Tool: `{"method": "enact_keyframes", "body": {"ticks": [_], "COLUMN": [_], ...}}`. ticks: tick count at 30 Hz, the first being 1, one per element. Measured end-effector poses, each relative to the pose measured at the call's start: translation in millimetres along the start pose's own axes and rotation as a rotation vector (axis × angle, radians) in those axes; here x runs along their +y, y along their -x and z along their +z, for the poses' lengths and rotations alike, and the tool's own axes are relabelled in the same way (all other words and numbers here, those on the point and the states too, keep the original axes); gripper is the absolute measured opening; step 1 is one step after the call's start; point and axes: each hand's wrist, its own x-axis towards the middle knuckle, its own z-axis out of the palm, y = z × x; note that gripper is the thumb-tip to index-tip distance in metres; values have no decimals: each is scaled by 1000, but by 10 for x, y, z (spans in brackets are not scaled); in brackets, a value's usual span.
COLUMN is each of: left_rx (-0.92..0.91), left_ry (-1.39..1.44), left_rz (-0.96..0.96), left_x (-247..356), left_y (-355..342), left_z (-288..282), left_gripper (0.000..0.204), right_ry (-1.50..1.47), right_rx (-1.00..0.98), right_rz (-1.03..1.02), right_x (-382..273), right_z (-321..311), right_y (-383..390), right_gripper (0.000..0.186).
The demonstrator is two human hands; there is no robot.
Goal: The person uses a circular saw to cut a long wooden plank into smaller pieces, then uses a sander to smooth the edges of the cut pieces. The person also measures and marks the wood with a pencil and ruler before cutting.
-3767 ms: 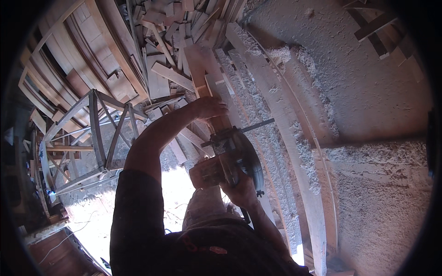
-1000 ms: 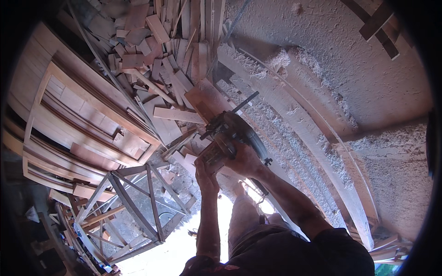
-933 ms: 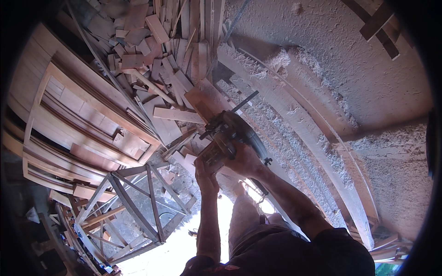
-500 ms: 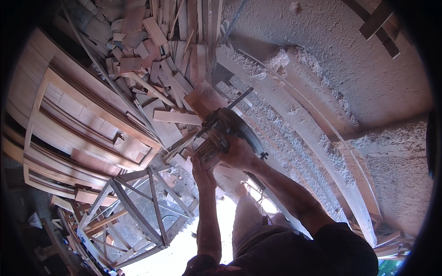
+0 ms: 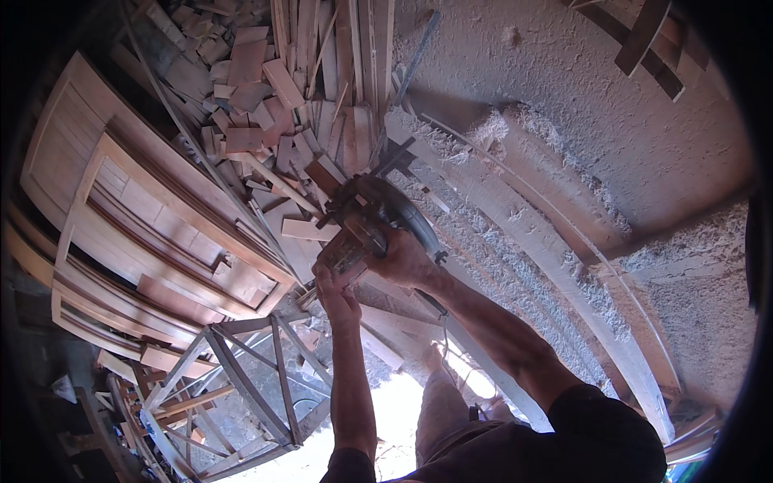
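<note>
Both my hands are on a dark handheld circular saw (image 5: 390,197) in the middle of the view. My right hand (image 5: 403,262) is wrapped round its rear handle. Closed against the side of the saw's body is my left hand (image 5: 336,296), its fingers partly hidden. A reddish-brown board (image 5: 326,171) shows just beyond the front of the saw, and the saw covers the rest of it. The blade's contact with the board cannot be seen. A cord (image 5: 445,326) hangs below the saw near my leg.
Offcuts (image 5: 258,121) lie heaped beyond the saw, beside long upright strips (image 5: 366,56). Panelled wooden doors or frames (image 5: 181,233) lean at left, above an open-framed stand (image 5: 250,378). A long pale beam (image 5: 531,225) and sawdust run along the rough wall (image 5: 676,153) at right.
The saw and both hands have shifted left and slightly forward against the surroundings. Less of the reddish-brown board shows past the saw. The view has also turned slightly.
</note>
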Motion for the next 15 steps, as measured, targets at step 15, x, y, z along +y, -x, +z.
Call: {"method": "enact_keyframes", "body": {"ticks": [15], "left_rx": [-125], "left_ry": [140], "left_rz": [-57], "left_x": [2], "left_y": [2287], "left_z": [1290], "left_gripper": [56], "right_ry": [151], "right_rx": [47], "right_rz": [162], "right_x": [-1511], "right_z": [-1763], "right_y": [2140], "right_gripper": [46]}}
